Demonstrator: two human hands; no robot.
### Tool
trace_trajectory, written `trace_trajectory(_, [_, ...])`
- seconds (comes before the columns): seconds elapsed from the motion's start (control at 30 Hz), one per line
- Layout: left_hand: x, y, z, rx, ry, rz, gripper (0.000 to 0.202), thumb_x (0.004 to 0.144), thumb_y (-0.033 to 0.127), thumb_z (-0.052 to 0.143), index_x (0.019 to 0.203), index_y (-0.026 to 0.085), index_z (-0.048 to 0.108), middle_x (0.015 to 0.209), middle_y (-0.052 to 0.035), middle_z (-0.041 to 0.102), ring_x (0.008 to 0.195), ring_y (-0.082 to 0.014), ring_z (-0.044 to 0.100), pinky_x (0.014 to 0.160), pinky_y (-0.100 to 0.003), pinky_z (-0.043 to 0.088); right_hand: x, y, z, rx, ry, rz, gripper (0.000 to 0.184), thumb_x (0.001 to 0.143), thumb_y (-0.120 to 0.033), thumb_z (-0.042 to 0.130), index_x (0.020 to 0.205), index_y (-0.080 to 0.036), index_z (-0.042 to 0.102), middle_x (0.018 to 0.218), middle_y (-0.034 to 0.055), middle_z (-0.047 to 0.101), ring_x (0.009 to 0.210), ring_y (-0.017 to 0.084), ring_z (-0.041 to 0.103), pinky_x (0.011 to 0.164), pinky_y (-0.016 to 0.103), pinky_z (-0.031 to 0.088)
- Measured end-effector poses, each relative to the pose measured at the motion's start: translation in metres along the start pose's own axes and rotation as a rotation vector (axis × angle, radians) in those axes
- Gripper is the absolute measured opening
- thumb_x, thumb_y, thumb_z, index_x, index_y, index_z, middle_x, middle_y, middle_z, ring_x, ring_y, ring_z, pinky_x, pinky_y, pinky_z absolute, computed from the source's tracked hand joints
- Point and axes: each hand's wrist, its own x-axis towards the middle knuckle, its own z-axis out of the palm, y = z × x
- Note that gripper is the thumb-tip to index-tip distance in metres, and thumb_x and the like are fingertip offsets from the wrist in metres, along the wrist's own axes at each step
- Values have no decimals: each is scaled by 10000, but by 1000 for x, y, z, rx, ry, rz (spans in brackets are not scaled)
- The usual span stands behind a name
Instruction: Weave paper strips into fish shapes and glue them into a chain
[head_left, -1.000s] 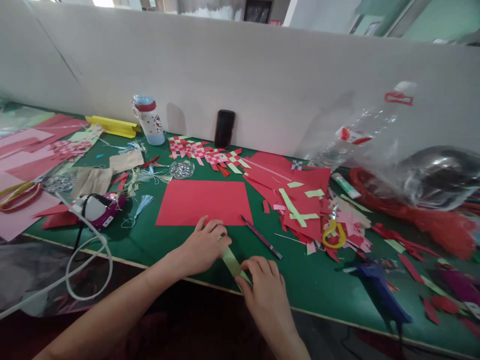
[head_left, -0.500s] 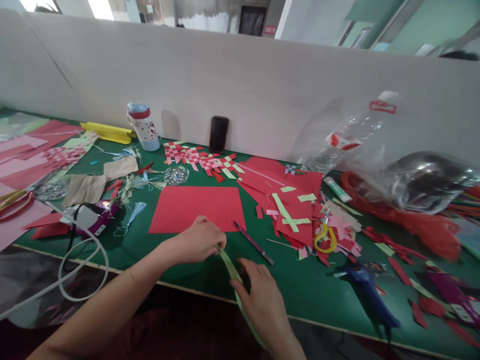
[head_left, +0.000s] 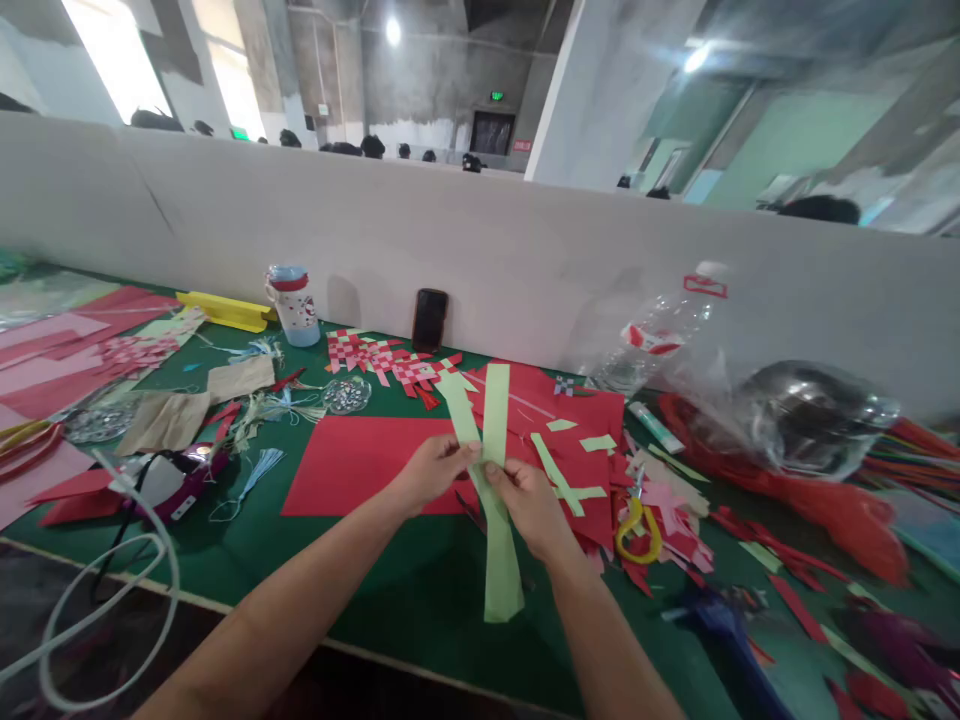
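Note:
Two light green paper strips [head_left: 496, 405] are held up over the table edge, crossing near their middle and spread apart at the top. My left hand [head_left: 439, 472] pinches the left strip between thumb and fingers. The other strip is gripped by my right hand [head_left: 529, 505], its thumb pressed on the front near the crossing. Behind my left hand a plain red paper sheet [head_left: 345, 465] lies flat on the green table. A dark pen [head_left: 469, 508] is mostly hidden behind the strips and my left hand.
Yellow-handled scissors [head_left: 637, 530] rest among paper scraps at the right, near a blue glue gun [head_left: 735, 640]. Woven paper pieces [head_left: 382, 360], a phone [head_left: 430, 320] and a cup [head_left: 294, 308] stand or lie along the partition. A white cable [head_left: 169, 580] loops at the left.
Both hands have risen and come together, lifting the green paper from the table's front edge. Two crossed strips now show where one showed before. The view has tilted up.

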Motion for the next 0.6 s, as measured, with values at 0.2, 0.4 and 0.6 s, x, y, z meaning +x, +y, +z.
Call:
trace_trajectory(0.2, [45, 2, -6, -130, 124, -214, 418, 918, 506, 496, 883, 108, 619, 815, -79, 677, 745, -184, 661, 751, -348, 552, 18, 20, -16, 189, 226, -47, 480, 702, -635, 673, 752, -158, 645, 530, -28, 511, 456, 101, 408, 410, 229, 298])
trace_trajectory(0.4, [106, 3, -15, -58, 192, -362, 335, 928, 358, 568, 1192, 152, 565, 1161, -87, 605, 972, -202, 623, 820, -405, 542, 24, 39, -49, 425, 497, -110, 558, 679, -663, 682, 943, -174, 639, 582, -62, 479, 420, 63, 360, 387, 210, 304])
trace_trajectory(0.6, [152, -10, 2, 60, 194, -417, 349, 924, 344, 575, 1219, 158, 553, 1209, -96, 585, 1018, -218, 610, 851, -427, 534, 28, 47, -46, 451, 521, -96, 574, 694, -650, 681, 980, -152, 665, 556, -67, 463, 408, 60, 369, 378, 201, 299])
